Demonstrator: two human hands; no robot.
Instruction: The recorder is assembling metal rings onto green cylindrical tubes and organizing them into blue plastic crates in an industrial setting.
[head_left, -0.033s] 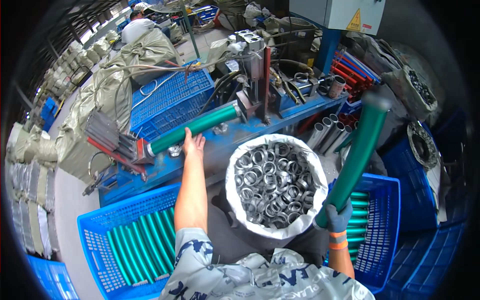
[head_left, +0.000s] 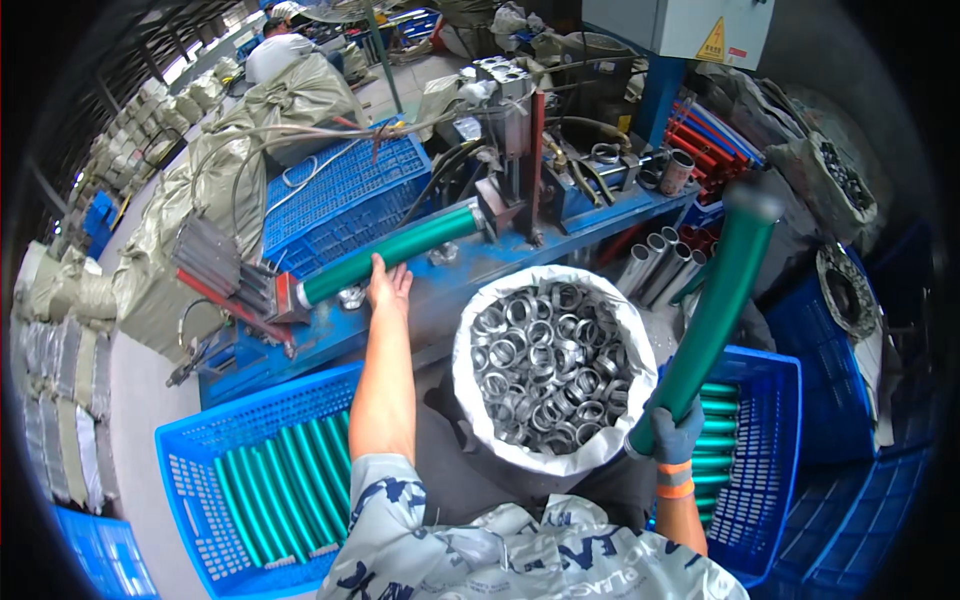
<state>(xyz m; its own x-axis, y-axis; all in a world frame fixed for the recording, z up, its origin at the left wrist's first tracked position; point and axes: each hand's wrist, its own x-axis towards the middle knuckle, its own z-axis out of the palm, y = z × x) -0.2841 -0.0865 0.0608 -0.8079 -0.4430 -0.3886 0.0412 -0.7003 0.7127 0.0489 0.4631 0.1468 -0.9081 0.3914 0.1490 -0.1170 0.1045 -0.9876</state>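
Observation:
A green tube [head_left: 392, 254] lies slantwise in the bench machine, one end against the red-framed end block [head_left: 287, 298] and the other against a metal plate [head_left: 497, 207]. My bare left hand [head_left: 390, 285] is at the tube's lower side, palm up, touching it with its fingers stretched out. In my gloved right hand [head_left: 678, 434] is a second green tube [head_left: 712, 310], gripped near its lower end and tilted up to the right. Between my arms stands a white-lined bucket [head_left: 468, 400] full of loose metal rings [head_left: 555, 365].
Blue baskets of green tubes flank me, one left [head_left: 190, 500] and one right [head_left: 775, 480]. The blue bench [head_left: 590, 235] runs across ahead, with an upturned blue crate [head_left: 345, 200] behind it. Bare metal tubes [head_left: 665, 262] are stacked right of the bucket. Another person [head_left: 280, 55] sits far off.

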